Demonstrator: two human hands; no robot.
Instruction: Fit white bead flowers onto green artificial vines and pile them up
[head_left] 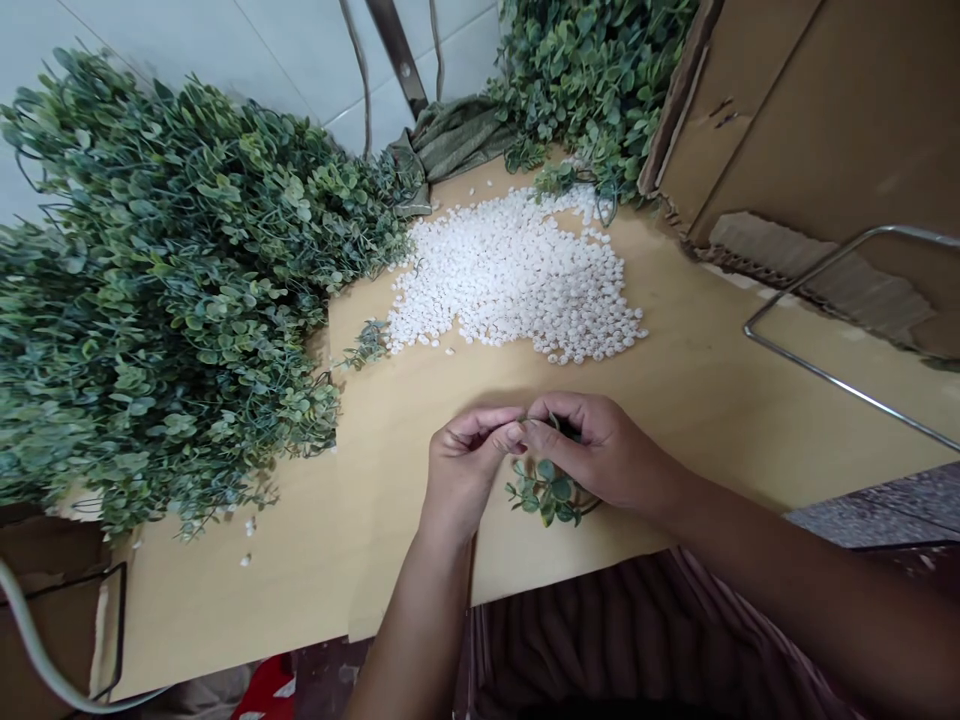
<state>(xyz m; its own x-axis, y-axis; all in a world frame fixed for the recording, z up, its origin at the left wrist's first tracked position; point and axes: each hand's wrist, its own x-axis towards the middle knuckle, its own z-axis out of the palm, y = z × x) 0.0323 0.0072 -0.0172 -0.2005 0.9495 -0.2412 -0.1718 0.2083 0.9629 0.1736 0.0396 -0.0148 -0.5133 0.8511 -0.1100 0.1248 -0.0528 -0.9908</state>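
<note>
My left hand and my right hand meet near the front edge of a pale wooden table. Together they pinch a small artificial green sprig, whose leaves hang below my right palm. The fingertips of both hands touch at the sprig's stem end; whether a white piece sits between them is hidden. A heap of small white plastic pieces lies on the table just beyond my hands.
A big pile of artificial green sprigs covers the table's left side, and another pile sits at the back. Cardboard boxes and a metal wire frame stand at the right. A few white pieces lie scattered at front left.
</note>
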